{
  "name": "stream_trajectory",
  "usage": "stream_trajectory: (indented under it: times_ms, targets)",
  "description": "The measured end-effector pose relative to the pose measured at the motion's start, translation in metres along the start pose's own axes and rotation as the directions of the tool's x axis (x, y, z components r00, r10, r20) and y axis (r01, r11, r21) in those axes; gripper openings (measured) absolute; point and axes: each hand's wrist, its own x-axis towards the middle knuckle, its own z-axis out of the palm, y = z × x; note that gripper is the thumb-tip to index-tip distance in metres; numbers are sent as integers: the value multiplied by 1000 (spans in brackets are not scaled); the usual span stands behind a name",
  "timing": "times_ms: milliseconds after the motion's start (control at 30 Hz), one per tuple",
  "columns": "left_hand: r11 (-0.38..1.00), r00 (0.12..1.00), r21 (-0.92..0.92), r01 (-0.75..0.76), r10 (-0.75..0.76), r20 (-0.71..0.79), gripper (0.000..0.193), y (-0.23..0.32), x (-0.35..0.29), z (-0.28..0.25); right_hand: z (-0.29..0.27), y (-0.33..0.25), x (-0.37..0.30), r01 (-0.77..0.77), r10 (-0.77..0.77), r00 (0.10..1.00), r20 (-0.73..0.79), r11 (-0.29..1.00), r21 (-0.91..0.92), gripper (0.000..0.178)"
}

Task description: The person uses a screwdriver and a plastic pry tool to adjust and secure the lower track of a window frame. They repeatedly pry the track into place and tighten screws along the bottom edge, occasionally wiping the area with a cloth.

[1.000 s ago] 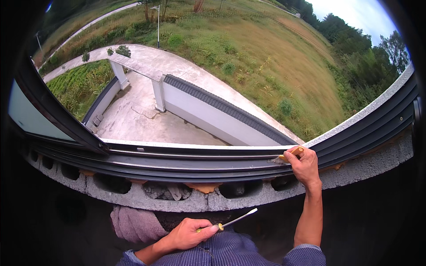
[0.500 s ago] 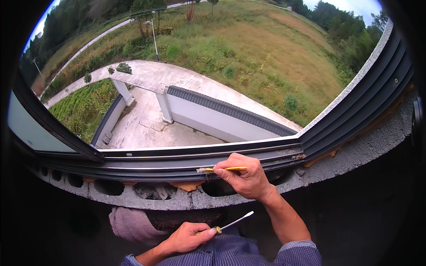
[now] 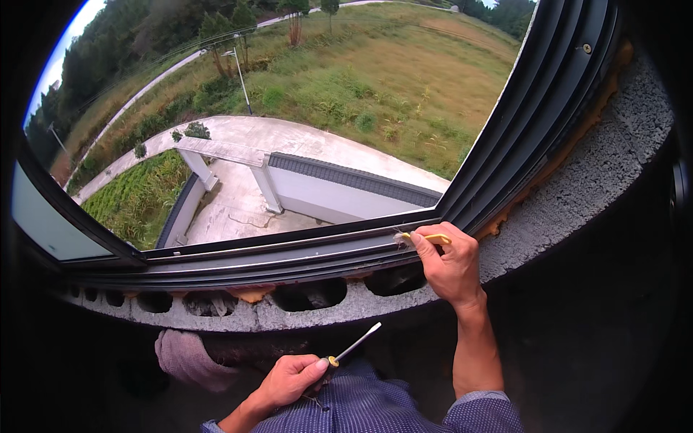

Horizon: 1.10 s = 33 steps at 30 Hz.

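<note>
My right hand [image 3: 456, 268] pinches a small yellow brush [image 3: 437, 238], shaped like a toothbrush. Its frayed, dirty bristle end points left, over the dark metal window track [image 3: 310, 260] close to the right corner of the frame. Whether the bristles touch the track I cannot tell. Low in front of my body, my left hand [image 3: 287, 384] is closed round the handle of a flat-blade screwdriver [image 3: 359, 341]. The bare metal shaft slants up to the right, apart from the sill, and the palm hides most of the handle.
Rough hollow concrete blocks [image 3: 577, 184] with open holes and orange foam edge the frame. A purplish cloth [image 3: 189, 359] hangs below them at left. The glass sash [image 3: 58, 216] stands at the left. Beyond the opening, a walled yard [image 3: 234, 198] lies far below.
My right hand has moved right with the brush along the track, toward the frame's corner. The view has swung right. My left hand still grips the screwdriver.
</note>
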Motion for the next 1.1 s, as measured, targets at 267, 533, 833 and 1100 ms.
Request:
stream_trajectory:
  times_ms: [267,533,833,1100]
  targets:
    - [999,996,3,-42,42,-83,49,44,14,21,-20,10,-54,11,18,978,-208,990,139,11]
    - [984,995,-150,-97,98,-5,56,77,63,30,-21,-10,-102,5,63,960,-273,970,243,23]
    - [955,998,-298,9,9,58,60,80,91,45,40,-53,-133,-34,74,994,-83,915,402,20]
    - [951,989,-273,-148,134,-71,55,57,99,41,62,-61,-125,246,-242,969,-43,952,180,37]
